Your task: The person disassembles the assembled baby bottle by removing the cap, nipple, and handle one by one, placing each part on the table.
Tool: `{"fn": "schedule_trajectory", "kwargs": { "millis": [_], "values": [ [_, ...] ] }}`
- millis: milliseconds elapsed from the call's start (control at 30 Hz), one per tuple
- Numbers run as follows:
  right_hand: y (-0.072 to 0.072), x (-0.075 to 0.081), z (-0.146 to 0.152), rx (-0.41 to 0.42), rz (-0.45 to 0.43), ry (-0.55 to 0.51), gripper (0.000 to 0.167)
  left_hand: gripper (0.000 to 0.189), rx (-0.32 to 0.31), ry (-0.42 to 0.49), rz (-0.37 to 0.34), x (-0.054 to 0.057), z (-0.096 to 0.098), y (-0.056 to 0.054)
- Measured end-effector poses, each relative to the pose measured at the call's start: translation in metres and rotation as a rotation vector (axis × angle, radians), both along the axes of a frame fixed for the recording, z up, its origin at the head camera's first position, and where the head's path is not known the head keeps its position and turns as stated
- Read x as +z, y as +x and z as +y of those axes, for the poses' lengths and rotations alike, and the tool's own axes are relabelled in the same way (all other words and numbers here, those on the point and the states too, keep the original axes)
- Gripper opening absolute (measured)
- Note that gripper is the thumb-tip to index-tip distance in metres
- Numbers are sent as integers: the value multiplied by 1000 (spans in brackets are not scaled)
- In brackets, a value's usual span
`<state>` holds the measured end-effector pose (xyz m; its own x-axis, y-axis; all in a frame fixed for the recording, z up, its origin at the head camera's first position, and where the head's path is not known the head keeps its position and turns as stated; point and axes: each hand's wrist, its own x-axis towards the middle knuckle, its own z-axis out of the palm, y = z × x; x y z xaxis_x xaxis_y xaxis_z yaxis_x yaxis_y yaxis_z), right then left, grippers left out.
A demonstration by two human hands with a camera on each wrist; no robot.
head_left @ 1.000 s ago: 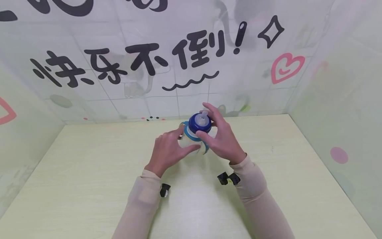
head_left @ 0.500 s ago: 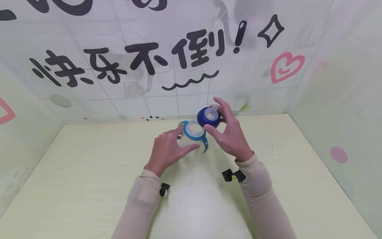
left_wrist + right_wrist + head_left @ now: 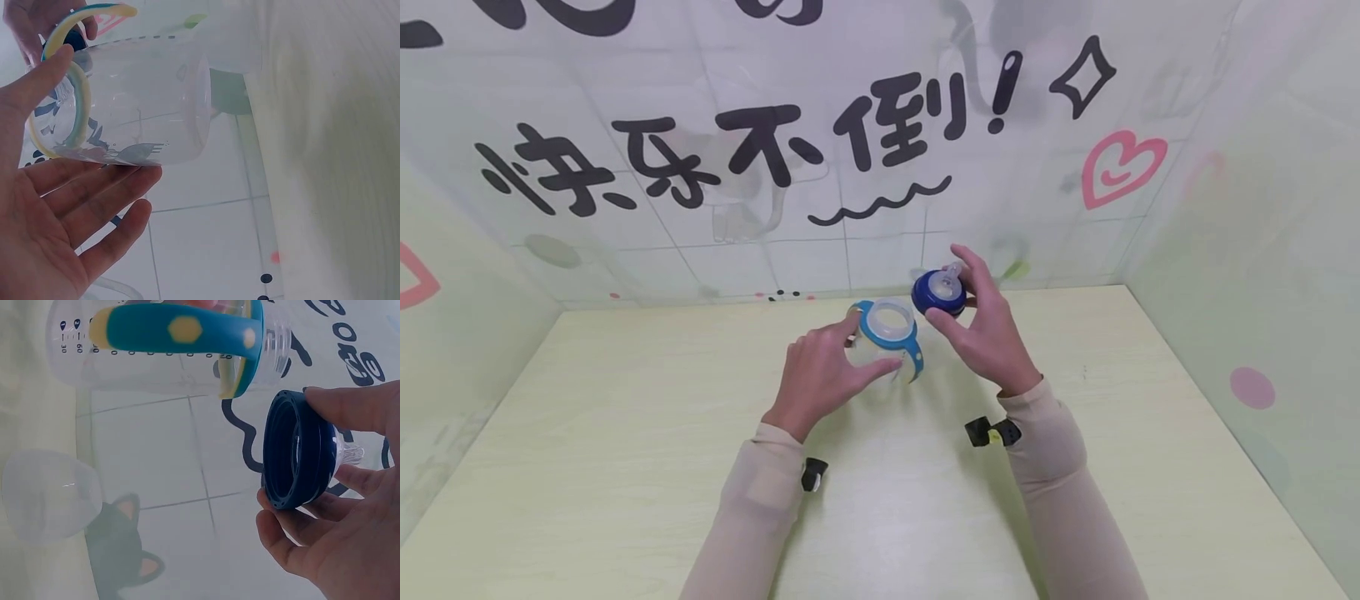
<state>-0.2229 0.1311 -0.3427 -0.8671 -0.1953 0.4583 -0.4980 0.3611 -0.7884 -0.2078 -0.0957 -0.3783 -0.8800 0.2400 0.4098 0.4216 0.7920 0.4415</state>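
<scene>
My left hand (image 3: 820,379) holds a clear baby bottle (image 3: 144,100), thumb on one side and fingers on the other. The bottle is about upright, its mouth uncovered. It wears a blue and cream ring with two handles (image 3: 181,331), and measuring marks run along its wall. To the right of the bottle, my right hand (image 3: 992,342) grips a dark blue screw collar (image 3: 938,292) with a clear teat (image 3: 352,453) between thumb and fingers. The collar is apart from the bottle neck, and its threaded underside faces the right wrist view.
A translucent dome cap (image 3: 53,497) stands on the pale wooden table (image 3: 625,450), near its back edge. Behind the table rises a white tiled wall (image 3: 805,267) with black lettering. Side panels (image 3: 1247,292) flank the table at left and right.
My right hand has lifted the collar with its teat off the bottle and carried it to the right, uncovering the bottle mouth. My left hand has stayed in place around the bottle.
</scene>
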Motion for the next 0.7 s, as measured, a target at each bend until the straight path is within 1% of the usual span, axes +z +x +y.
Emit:
{"fn": "schedule_trajectory", "kwargs": {
  "millis": [133,333,567,700],
  "values": [
    [-5,-6,4,-30,-30,27,76,70,9,-10,5,1,0,0],
    [-10,-13,9,-71,-70,86,77,67,8,1,21,1,0,0],
    [-16,-22,11,-124,-163,158,80,67,8,-3,16,0,0,0],
    [-22,-30,14,-161,-205,193,81,71,4,-12,12,1,0,0]
  ]
}}
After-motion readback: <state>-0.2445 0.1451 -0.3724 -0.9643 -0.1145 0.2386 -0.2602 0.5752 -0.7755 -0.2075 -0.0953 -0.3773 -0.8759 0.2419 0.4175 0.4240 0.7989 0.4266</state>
